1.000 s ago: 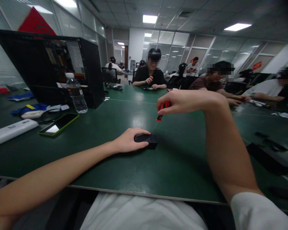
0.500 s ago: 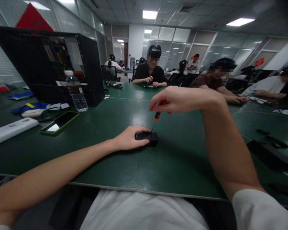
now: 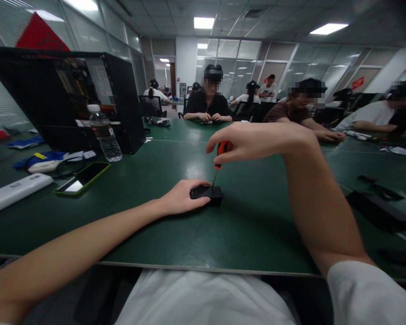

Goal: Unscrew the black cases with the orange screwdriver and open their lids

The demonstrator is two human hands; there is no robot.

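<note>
Screwdriver swung steeper, gripped in right hand; left hand (half open) clasps black box

On the table, block right of phone, bottle behind phone, computer case behind bottle

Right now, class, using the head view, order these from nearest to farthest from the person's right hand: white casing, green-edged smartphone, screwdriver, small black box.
1. Screwdriver: in the grip of the right hand.
2. Small black box: below, under the screwdriver's tip.
3. Green-edged smartphone: off to the left.
4. White casing: farther left, beyond the smartphone.
</note>
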